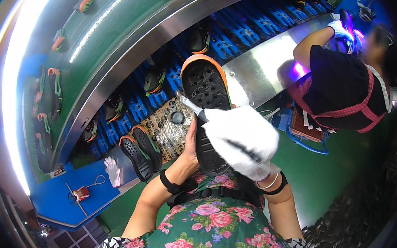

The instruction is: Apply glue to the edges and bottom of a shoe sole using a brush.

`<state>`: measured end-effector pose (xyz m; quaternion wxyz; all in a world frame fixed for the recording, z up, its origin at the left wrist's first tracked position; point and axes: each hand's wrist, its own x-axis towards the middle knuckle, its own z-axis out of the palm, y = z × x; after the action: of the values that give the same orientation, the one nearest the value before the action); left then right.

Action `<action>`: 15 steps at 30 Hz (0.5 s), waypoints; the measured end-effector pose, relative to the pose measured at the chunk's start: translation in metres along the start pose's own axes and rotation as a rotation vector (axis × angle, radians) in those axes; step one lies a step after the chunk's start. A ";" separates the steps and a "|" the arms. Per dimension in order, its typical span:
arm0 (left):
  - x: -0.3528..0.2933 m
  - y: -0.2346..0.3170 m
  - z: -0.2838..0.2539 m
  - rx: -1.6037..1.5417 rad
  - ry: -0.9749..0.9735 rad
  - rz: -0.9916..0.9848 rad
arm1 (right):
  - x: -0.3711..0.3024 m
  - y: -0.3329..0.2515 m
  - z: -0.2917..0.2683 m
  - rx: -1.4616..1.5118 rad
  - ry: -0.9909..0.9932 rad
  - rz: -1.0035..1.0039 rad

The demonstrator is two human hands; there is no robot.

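My left hand is bare and wrapped round the side of a black clog. The clog has round holes and an orange rim at its far end, and stands tilted up in front of my apron. My right hand, in a white glove, is closed on a brush with a dark handle and a metal ferrule. The brush lies across the clog's left edge, its tip pointing left. Just beyond my left hand sits a tape-covered box with a dark round opening in its top.
A pair of black clogs rests left of the box. Blue racks carry more clogs, beside a curved metal rail and green conveyor. A pinkish glove lies by a blue table. A person sits at right.
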<state>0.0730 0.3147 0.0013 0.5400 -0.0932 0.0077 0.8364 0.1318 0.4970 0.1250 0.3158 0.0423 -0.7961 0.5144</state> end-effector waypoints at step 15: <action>0.028 0.011 0.027 -0.012 -0.012 0.088 | -0.015 0.016 0.012 -0.148 -0.013 -0.079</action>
<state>0.0477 0.3385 0.0224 0.5020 -0.0909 0.0034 0.8601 0.1316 0.4905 0.1008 0.3328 0.0536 -0.8317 0.4412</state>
